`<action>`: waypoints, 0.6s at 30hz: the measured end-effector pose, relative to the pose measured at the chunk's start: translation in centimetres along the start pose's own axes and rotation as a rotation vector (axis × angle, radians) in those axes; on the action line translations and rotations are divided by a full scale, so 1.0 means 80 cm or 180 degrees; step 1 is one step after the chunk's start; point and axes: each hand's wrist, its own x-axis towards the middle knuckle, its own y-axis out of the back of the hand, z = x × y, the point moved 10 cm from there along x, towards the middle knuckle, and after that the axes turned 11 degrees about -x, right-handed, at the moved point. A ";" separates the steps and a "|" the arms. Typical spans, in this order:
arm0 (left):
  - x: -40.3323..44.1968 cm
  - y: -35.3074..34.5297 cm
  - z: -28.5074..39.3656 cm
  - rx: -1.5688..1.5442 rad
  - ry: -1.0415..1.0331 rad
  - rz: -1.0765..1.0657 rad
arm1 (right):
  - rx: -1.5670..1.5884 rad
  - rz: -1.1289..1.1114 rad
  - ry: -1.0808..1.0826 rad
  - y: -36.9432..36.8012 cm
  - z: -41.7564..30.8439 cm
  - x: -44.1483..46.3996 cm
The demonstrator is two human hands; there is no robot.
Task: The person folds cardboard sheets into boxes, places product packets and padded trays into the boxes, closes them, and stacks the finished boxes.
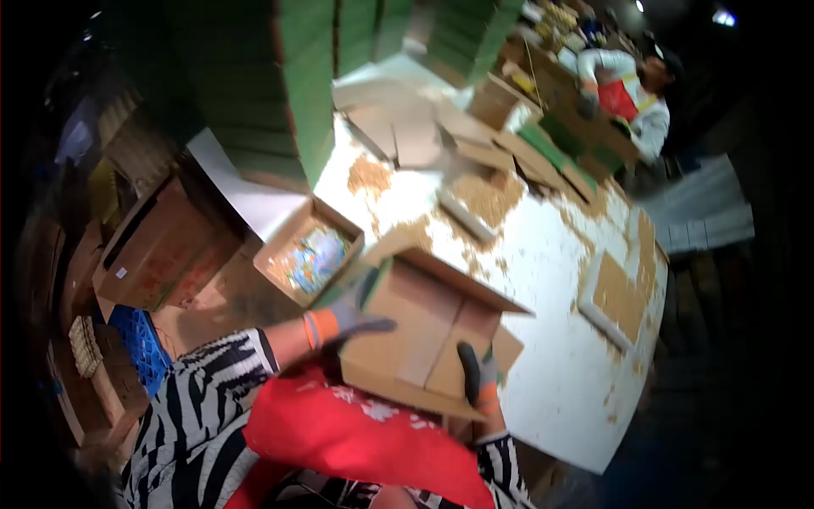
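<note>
A brown cardboard box [407,335] with its flaps spread is in front of my body, its inside facing up at me. My left hand [360,316], in a grey glove with an orange cuff, grips the box's left side. On the right, my right hand [480,373] holds the opposite side, thumb over the edge and the other fingers hidden. Just beyond my left hand stands a smaller open carton [271,265] with shiny, colourful plastic packets [320,254] in it.
Brown granules lie scattered over a white table [543,407], with shallow trays [612,301] among them. Cardboard pieces [500,153] lie at the back. Green cartons [305,85] rise at the far left. A co-worker [632,93] stands at the far right. A blue crate [140,348] sits at left.
</note>
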 end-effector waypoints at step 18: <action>-0.036 0.771 0.368 -0.0627 -0.3781 0.3393 | 0.1920 -0.1873 0.3205 -0.119 -0.634 0.260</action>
